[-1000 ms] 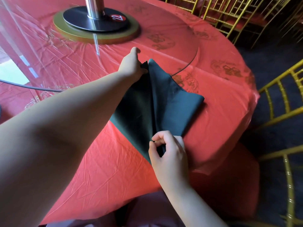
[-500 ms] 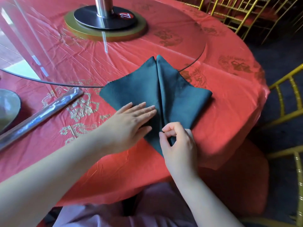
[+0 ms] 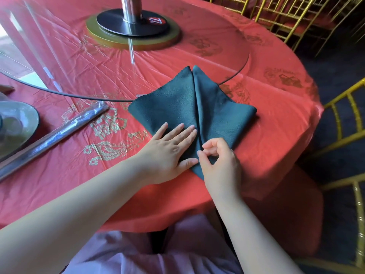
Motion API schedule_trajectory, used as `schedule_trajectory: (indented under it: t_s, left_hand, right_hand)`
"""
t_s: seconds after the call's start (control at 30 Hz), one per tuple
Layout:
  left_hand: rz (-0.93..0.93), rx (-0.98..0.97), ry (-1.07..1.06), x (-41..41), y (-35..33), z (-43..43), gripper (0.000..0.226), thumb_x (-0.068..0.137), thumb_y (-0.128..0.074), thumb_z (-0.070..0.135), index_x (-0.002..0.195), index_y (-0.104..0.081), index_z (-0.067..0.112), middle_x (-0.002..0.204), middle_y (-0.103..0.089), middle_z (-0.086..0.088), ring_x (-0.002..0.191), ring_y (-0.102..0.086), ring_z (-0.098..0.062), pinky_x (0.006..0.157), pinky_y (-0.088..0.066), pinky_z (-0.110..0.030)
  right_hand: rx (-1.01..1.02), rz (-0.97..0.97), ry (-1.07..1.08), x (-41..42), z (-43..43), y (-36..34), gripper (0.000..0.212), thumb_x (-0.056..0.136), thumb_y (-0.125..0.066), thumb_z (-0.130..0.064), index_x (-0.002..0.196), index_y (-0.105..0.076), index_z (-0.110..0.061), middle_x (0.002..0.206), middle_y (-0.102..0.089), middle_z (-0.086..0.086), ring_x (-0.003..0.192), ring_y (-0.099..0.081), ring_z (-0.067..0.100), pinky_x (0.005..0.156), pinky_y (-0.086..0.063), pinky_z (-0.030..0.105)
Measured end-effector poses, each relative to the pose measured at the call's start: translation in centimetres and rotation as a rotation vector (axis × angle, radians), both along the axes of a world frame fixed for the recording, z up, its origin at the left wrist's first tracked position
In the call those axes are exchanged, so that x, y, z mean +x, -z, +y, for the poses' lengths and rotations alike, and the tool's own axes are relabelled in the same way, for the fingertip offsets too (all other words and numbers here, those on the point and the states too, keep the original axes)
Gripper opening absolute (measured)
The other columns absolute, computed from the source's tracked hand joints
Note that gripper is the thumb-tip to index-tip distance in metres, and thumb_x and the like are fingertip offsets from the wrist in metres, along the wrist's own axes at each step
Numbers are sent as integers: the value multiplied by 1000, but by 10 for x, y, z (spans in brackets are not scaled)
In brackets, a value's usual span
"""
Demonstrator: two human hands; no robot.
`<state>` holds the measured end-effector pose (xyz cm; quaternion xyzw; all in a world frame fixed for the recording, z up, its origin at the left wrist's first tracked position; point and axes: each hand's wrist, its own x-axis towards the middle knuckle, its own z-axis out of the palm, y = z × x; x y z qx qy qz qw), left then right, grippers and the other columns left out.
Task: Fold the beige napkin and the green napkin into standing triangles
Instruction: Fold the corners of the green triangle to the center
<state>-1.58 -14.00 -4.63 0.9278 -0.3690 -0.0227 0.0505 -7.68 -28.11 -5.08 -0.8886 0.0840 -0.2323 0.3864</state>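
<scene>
The red-clothed round table bears a green napkin, a glass turntable and a plastic-wrapped roll.

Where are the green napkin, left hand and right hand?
green napkin [image 3: 223,109]: head view, on its right flap.
left hand [image 3: 167,153]: head view, back of the hand, which lies flat on the napkin.
right hand [image 3: 223,167]: head view, back of the hand, which pinches the centre fold.

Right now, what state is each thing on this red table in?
dark green cloth napkin: flat, both sides folded to a centre seam
left hand: open, fingers flat, pressing the napkin
right hand: pinching the napkin's near centre fold
round clear glass turntable: flat, napkin's far tip overlapping its edge
</scene>
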Motion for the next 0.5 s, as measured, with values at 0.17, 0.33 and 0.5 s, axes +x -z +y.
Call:
schedule_trajectory:
  t_s: [0.17, 0.33, 0.5]
  left_hand:
    - [7, -5, -52, -4, 5, -9, 88, 72, 11, 65, 148, 6, 22, 157, 6, 7, 144, 8, -15, 116, 7, -41]
    - [15, -11, -74, -5, 4, -9, 87, 71, 10, 67, 148, 6, 25, 156, 5, 10, 144, 7, -16, 115, 7, -45]
    - [43, 2, -125, -5, 2, -12, 90, 66, 10, 69, 147, 6, 30, 156, 5, 13, 144, 7, -22, 113, 4, -53]
  right_hand:
    - [165, 3, -125, -2, -16, 0, 19, 89, -50, -4, 90, -52, -23, 87, -63, -11, 83, -63, 0, 74, -44, 10]
    - [56, -7, -294, -19, -30, 4, 29, 87, -40, -7, 108, -52, -22, 114, -57, -2, 108, -58, 4, 93, -39, 10]
    - [-218, 29, -304, -32, -44, 5, 37, 81, -54, -37, 111, -55, -16, 117, -55, 0, 115, -50, 14, 101, -36, 31]
